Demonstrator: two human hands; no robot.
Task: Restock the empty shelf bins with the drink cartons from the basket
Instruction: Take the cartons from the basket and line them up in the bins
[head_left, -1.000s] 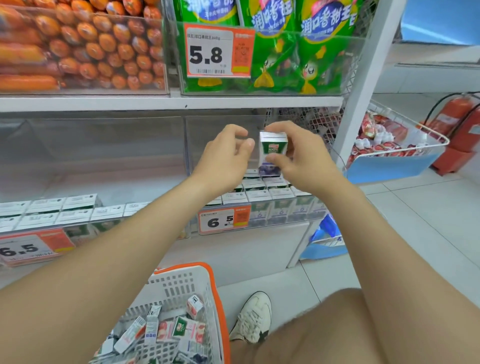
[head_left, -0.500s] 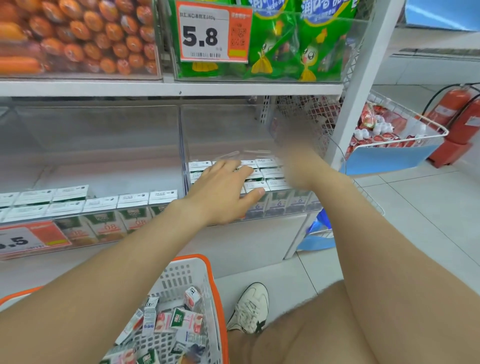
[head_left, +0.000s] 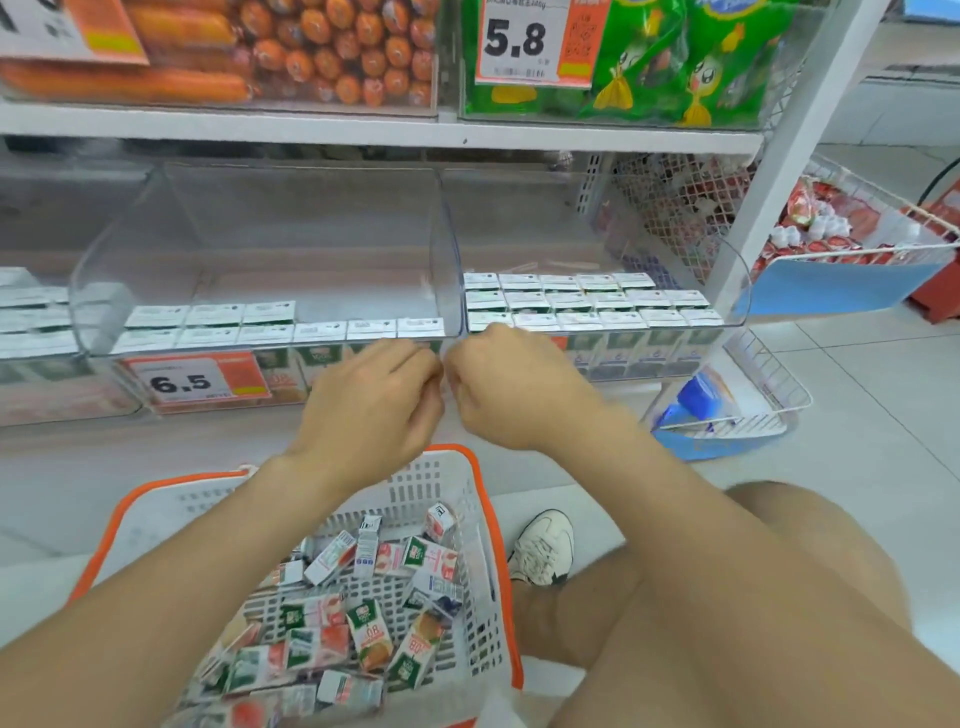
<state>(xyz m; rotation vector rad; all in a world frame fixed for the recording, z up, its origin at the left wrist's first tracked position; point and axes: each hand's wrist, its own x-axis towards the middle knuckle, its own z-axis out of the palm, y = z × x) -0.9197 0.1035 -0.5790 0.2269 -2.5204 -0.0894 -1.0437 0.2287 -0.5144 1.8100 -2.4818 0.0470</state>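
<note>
Centrally: left hand (head_left: 371, 410) and right hand (head_left: 511, 397), both clenched, nothing visible in grip, side by side before clear shelf bins (head_left: 311, 234); loose drink cartons (head_left: 371, 631) in basket (head_left: 415, 483) directly below hands, untouched.

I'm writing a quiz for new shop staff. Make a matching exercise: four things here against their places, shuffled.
1 basket
2 5.8 price tag
3 6.5 price tag
4 white shoe

A floor, right of the basket
B front of a lower clear bin
C upper shelf, before green snack bags
D floor, left of the shoe

Pairs: 1-D, 2-C, 3-B, 4-A
</note>
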